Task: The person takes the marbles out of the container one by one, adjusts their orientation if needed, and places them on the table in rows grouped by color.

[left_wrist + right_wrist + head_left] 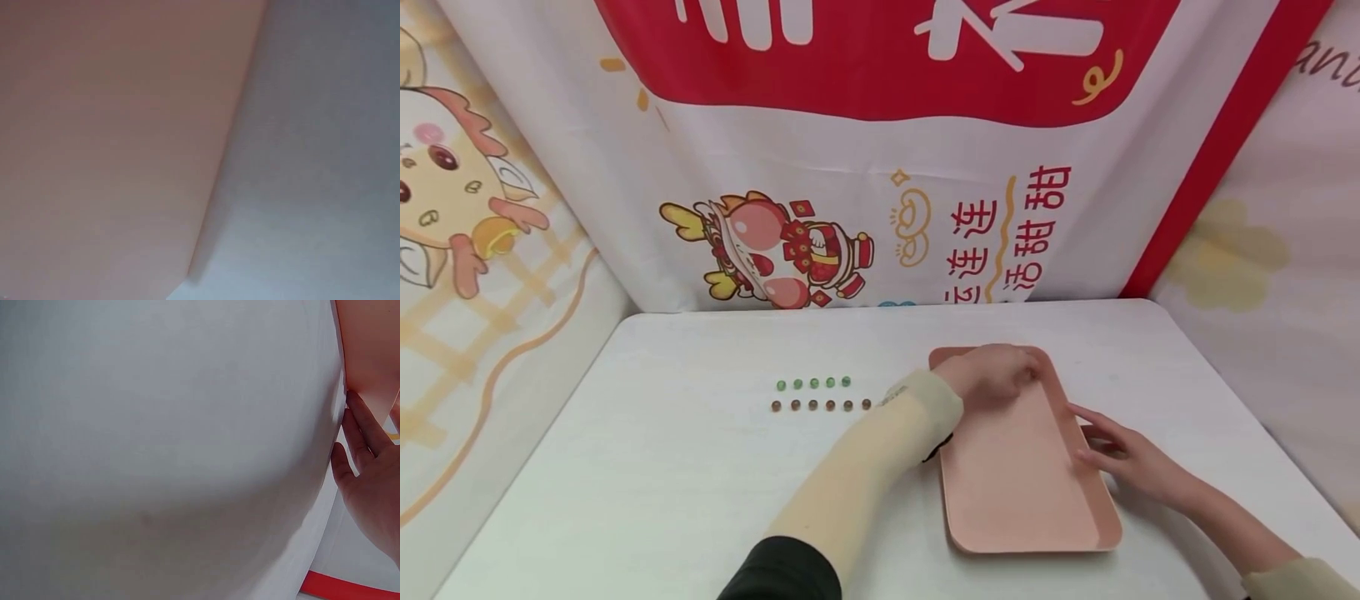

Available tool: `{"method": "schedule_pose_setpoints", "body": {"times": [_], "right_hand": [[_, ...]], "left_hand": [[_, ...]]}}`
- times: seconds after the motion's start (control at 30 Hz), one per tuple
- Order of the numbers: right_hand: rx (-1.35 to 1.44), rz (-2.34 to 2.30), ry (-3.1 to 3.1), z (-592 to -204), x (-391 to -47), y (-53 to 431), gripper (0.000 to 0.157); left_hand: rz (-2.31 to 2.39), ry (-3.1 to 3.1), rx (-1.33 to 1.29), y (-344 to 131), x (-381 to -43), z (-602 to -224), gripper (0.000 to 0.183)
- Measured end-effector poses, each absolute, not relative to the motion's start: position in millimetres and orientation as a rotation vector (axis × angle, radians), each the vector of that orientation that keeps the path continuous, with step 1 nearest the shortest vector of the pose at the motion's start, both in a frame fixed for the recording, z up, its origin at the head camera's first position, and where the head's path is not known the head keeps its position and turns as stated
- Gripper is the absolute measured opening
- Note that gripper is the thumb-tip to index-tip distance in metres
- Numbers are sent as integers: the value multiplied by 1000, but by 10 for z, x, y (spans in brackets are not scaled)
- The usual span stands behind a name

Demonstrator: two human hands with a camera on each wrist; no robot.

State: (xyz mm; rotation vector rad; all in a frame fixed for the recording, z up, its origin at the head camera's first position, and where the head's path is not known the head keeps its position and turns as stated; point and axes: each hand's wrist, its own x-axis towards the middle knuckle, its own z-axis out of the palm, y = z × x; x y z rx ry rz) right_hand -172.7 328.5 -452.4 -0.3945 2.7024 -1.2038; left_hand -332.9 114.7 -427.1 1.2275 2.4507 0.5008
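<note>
A shallow pink tray [1026, 492] lies on the white table, right of the middle. My left hand [1000, 369] reaches across its left rim into the far end, fingers bent near the far right corner. Its fingertips are hidden, so whether it holds anything cannot be seen. Against the tray's outer right wall rests my right hand [1123, 458], its fingers mostly straight and spread; in the right wrist view this hand [378, 487] touches the tray [372, 350]. The left wrist view has only the tray [112, 150] and the tabletop.
Left of my left forearm, small round green beads [814, 383] form a row of several. Nearer me runs a row of several brown beads [812, 406]. A printed cloth [865, 167] hangs behind the white table [662, 467], with further printed panels on both sides.
</note>
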Motion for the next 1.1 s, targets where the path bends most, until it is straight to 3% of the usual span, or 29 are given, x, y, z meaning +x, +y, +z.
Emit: {"method": "schedule_pose_setpoints", "body": {"times": [0.17, 0.43, 1.1], "right_hand": [[-393, -1190, 2704, -4523, -1727, 3284, 70], [-395, -1176, 2715, -4514, -1720, 3276, 69], [-439, -1164, 2750, -4502, -1714, 3258, 68]], "left_hand": [[553, 2431, 1161, 1111, -3316, -4261, 30], [532, 2475, 1190, 1065, -3350, -4246, 12], [609, 2400, 1296, 869, -3298, -4059, 12]]}}
